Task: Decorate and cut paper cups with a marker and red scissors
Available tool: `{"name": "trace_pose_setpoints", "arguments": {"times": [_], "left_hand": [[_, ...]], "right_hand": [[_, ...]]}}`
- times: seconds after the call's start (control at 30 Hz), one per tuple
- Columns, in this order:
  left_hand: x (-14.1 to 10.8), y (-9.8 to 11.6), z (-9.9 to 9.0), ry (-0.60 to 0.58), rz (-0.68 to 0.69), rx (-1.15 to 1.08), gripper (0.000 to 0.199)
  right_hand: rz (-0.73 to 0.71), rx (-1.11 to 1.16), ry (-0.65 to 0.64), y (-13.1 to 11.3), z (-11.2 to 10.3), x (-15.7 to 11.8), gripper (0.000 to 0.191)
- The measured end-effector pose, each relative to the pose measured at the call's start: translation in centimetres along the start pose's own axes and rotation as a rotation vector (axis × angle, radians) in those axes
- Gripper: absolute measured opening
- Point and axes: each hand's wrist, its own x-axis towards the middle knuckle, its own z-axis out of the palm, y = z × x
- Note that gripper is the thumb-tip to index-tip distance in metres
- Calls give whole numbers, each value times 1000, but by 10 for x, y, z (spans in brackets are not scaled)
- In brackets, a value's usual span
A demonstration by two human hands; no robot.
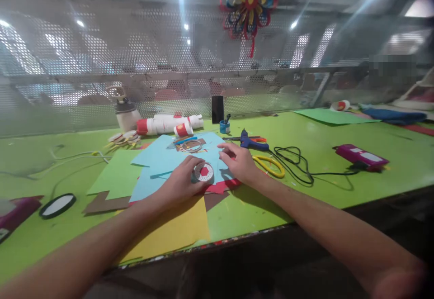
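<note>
My left hand [185,175] is closed around the side of a small round piece [204,172] with a white patterned rim and a red middle. It is held over light blue paper sheets [162,154]. My right hand [240,162] hovers just to the right, fingers bent, with a gap between thumb and forefinger and nothing visible in them. Below the hands lie red paper scraps [220,187] and a yellow sheet [183,226]. Beyond them, thin wire-like loops [191,145] rest on the blue paper.
Right of my hands are a blue glue gun [253,143], a yellow ring-shaped handle [271,167], a black cable [300,163] and a purple box [361,156]. Paper cups [169,125], a bottle [126,114] and a blue jar [224,127] stand behind. A paper flower [251,0] hangs above.
</note>
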Motion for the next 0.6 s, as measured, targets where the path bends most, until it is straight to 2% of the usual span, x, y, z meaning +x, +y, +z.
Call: {"name": "trace_pose_setpoints", "arguments": {"times": [0.17, 0.6], "left_hand": [[3, -1, -2, 67, 66, 16, 38], [1, 1, 0, 43, 89, -24, 37]], "right_hand": [[3, 31, -31, -5, 0, -4, 25], [-26, 95, -188, -22, -1, -17, 30]]}}
